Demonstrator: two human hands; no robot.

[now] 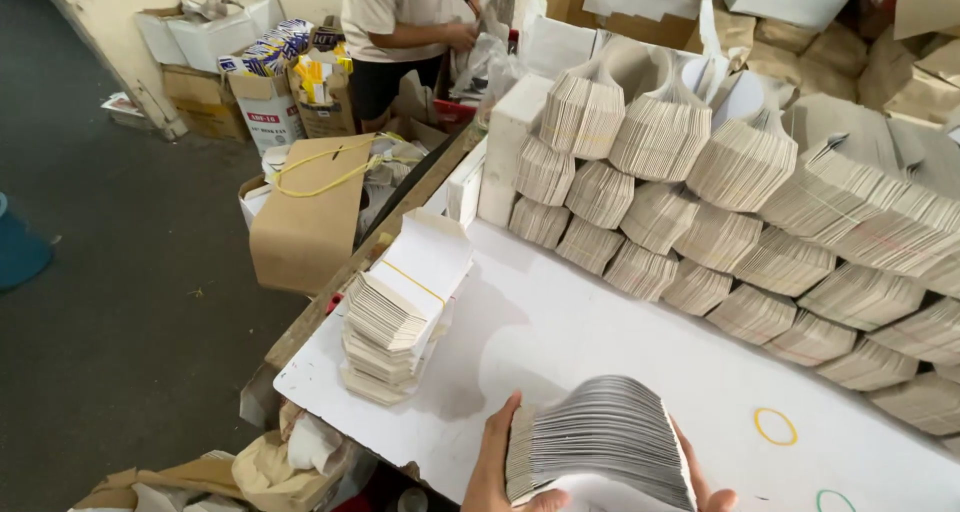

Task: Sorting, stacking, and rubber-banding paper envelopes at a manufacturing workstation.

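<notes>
Head view of a packing bench. Both hands grip one thick stack of flat folded cartons (600, 437) at the near edge of the white table (560, 322). Left hand (492, 467) is closed against the stack's left side, thumb up along the carton edges and fingers curled beneath the lower face. Right hand (705, 482) presses the stack's right side; only its fingertips show past the cartons, so how far it wraps round cannot be told. Stack is held on edge and fanned slightly, its grey edges turned toward the camera.

To the left, near the table's edge, stands a bundled pile of cartons (395, 317) tied with a yellow rubber band, well apart from the hands. A loose yellow rubber band (775, 426) lies flat on the table just right of the held stack, and a green rubber band (835, 500) lies nearer the bottom edge. Along the far side of the table runs a wall of banded carton bundles (720, 222), stacked in slanting rows. Beyond the table's left corner sits a brown cardboard box (310, 212) on the floor, and behind it a second person (400, 22) in a pale shirt works among open boxes.
</notes>
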